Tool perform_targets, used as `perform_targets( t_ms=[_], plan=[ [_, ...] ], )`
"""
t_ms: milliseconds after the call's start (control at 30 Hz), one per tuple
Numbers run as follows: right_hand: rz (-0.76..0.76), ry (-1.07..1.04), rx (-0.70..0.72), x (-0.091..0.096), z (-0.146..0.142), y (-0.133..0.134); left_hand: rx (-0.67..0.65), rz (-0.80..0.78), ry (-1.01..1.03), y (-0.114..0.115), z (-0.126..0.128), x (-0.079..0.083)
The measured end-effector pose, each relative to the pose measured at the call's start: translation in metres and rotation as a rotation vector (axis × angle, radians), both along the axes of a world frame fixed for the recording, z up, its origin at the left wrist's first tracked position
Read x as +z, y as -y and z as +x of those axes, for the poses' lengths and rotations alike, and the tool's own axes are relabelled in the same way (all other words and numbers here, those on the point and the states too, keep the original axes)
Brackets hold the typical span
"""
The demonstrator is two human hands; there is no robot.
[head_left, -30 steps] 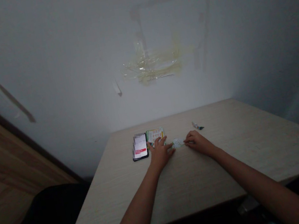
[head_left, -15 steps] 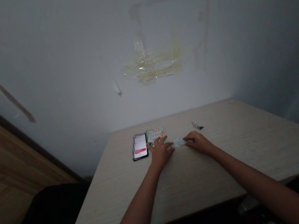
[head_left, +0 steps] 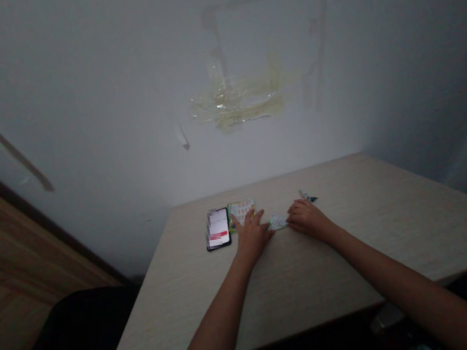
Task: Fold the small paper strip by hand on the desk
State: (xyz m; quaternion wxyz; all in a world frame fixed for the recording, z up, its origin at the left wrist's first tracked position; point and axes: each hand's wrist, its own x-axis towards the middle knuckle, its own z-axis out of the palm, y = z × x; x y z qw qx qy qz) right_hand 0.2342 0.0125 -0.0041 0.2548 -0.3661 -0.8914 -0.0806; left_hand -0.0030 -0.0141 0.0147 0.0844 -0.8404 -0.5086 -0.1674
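A small folded piece of pale green and white printed paper [head_left: 277, 221] lies on the table between my two hands. My left hand [head_left: 252, 237] has its thumb and index finger at the paper's left end, holding it, while the other fingers spread over a printed leaflet [head_left: 242, 206]. At the right end, the fingers of my right hand [head_left: 310, 219] are closed together on the paper's edge. Its fingertips are partly hidden behind the hand. To the left of the leaflet lies a phone [head_left: 218, 228] with its screen lit.
A small torn scrap [head_left: 308, 196] lies just beyond my right hand. The pale wooden table [head_left: 305, 282] meets a wall [head_left: 118, 128] bearing old tape [head_left: 243, 101]. A dark object [head_left: 72, 333] stands left of the table.
My right hand has rolled over, its fingers now closer together and covering more of the paper's right end. The left hand's outer fingers have spread further over the leaflet.
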Motion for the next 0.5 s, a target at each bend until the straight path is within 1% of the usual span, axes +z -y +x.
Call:
perform_targets(
  t_ms=[267,500],
  plan=[
    [0.011,0.018,-0.045,0.002,-0.003,0.003,0.000,0.033,0.048,-0.002,0.001,-0.005],
    [-0.045,-0.040,-0.081,0.004,-0.004,0.011,-0.009,0.045,0.087,-0.004,0.001,-0.009]
  ],
)
